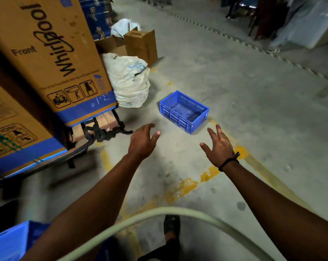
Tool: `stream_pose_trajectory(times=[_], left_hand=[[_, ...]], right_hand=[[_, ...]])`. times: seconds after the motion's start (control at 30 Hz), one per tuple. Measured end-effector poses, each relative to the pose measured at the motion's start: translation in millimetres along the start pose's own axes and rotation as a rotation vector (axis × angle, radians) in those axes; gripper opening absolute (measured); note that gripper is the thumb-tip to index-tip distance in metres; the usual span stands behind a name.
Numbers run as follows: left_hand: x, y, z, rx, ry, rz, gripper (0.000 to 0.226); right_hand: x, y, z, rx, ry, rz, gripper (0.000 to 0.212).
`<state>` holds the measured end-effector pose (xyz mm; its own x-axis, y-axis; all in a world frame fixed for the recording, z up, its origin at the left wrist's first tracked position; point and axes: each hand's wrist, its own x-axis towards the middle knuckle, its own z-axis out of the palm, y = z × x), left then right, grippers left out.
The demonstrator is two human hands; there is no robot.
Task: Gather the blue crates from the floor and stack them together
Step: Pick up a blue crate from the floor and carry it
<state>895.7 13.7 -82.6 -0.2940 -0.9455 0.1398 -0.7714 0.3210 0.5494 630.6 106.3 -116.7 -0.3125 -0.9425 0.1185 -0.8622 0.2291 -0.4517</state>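
Pale tubing [159, 213] curved across the bottom of the view, closest of all, with a dark shoe [171, 224] on the floor just past it and a blue plastic edge [10, 240] poking in at the lower left corner, too cropped to identify. Both bare arms reached forward over worn yellow paint [185, 187] on dusty grey concrete [253, 110]. The left hand [142, 142] and the right hand [218, 146], a black cord [228, 162] round its wrist, were spread open and held nothing. Just beyond the fingertips, untouched, sat the crate [184, 111]: blue moulded plastic, rectangular, ribbed on its sides, slotted near the rim, empty and upright on the floor, with clear concrete between it and the hands. To its left a lumpy white woven sack [129, 81] leaned against a tall carton [46, 53] of brown cardboard with a blue band, printed "Whirlpool" and "Front" above handling pictograms, "012" chalked on the band. That carton stood on a wooden pallet [106, 121] trailing black straps [103, 133]. A second carton [10, 129] stood nearer at the left. Behind the sack were a small brown box [141, 46] and another white sack [123, 27]. Far right, blurred shapes lay past a dashed floor line [253, 44].
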Motion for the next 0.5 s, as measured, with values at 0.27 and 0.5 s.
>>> stream_pose_trajectory(times=[0.27, 0.5], left_hand=[[170.5, 19.7, 61.2, -0.029, -0.112, 0.009, 0.048], [327.0, 59.4, 120.6, -0.114, -0.149, 0.021, 0.061]], right_hand=[[131.9, 32.2, 4.1, 0.035, -0.035, 0.035, 0.066], [263.0, 95.4, -12.1, 0.077, -0.030, 0.041, 0.067]])
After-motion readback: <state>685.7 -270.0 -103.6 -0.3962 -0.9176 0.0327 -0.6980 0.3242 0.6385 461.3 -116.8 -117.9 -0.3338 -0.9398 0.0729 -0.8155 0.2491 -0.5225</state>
